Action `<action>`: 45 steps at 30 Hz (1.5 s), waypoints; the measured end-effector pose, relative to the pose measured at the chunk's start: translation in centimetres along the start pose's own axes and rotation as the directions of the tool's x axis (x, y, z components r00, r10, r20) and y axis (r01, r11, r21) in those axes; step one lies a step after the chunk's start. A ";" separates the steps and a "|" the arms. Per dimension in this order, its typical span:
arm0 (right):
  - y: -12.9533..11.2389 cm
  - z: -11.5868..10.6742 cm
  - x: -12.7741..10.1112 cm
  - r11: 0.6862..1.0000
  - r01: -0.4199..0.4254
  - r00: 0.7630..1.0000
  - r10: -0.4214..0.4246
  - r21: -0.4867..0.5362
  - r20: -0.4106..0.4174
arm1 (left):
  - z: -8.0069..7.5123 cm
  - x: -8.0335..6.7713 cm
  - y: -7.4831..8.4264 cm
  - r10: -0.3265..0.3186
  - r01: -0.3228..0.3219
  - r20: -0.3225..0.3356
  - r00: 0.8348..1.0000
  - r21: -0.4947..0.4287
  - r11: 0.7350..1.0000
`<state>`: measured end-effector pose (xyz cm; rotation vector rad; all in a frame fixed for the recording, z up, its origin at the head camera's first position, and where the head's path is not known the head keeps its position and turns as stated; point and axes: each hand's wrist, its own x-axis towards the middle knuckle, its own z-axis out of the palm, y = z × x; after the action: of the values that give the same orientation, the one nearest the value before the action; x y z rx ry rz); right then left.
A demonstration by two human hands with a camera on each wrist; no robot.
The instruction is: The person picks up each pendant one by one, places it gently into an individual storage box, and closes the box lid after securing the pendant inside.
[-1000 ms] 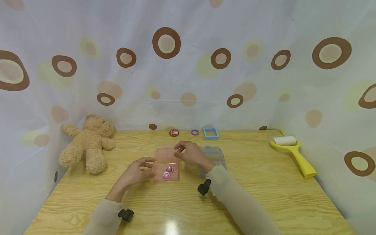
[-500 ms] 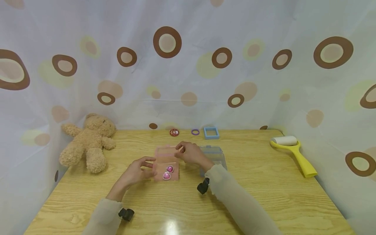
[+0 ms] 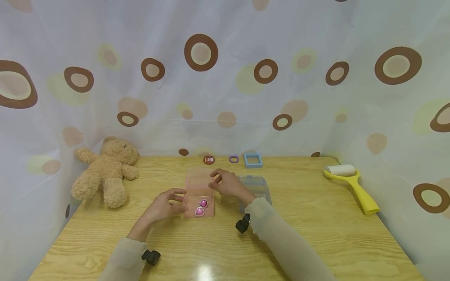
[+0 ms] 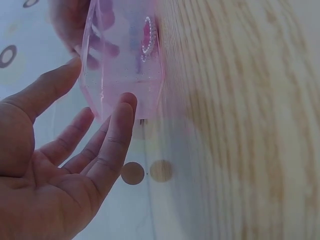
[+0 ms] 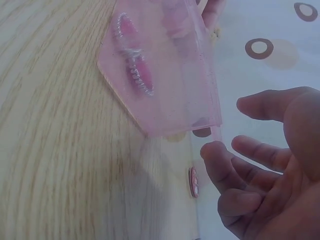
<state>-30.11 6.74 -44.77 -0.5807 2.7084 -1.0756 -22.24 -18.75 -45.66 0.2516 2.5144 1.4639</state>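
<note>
A see-through pink plastic box point(image 3: 208, 212) sits on the table with its lid point(image 3: 197, 180) raised at the back. Inside lie two pink gems point(image 3: 199, 211) with white beaded rims, also visible through the wall in the right wrist view. My left hand point(image 3: 163, 205) is at the box's left side, thumb and fingers spread; in the left wrist view a fingertip point(image 4: 128, 100) overlaps the side wall. On the right, my right hand point(image 3: 229, 183) is beside the lid, fingers loosely bent, with a fingertip point(image 5: 214, 150) close to the lid's edge. Neither hand grips anything.
A clear bluish box point(image 3: 258, 187) stands partly behind my right wrist. Along the back lie a red round badge point(image 3: 209, 160), a purple ring point(image 3: 233, 159) and a blue square frame point(image 3: 253, 160). A teddy bear point(image 3: 107, 171) is at left, a yellow-handled lint roller point(image 3: 355, 185) at right.
The pink lid's far edge shows slightly higher and more blurred than before, as if tipped upward. Both hands stay in nearly the same place.
</note>
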 end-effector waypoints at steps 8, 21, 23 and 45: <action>0.0 -0.2 -0.2 0.999 0.025 0.998 -0.024 0.022 -0.056 | 0.1 -0.1 0.1 -0.007 0.008 -0.015 1.000 0.024 1.000; 0.0 -0.5 0.0 0.992 0.001 0.996 0.010 0.126 -0.092 | 0.0 -0.1 0.1 -0.001 0.001 -0.011 1.000 0.028 1.000; 0.0 -0.5 0.0 0.991 -0.005 0.995 0.017 0.134 -0.095 | 0.0 -0.1 0.2 -0.005 0.005 -0.011 1.000 0.027 1.000; -1.3 -2.2 -1.7 0.954 0.103 0.994 -0.091 0.282 -0.058 | 0.1 0.1 0.1 0.006 -0.001 -0.052 0.999 0.098 0.995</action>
<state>-28.82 7.95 -42.21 -0.6506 2.5145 -1.4869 -22.27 -18.55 -45.60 0.2367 2.6327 1.3677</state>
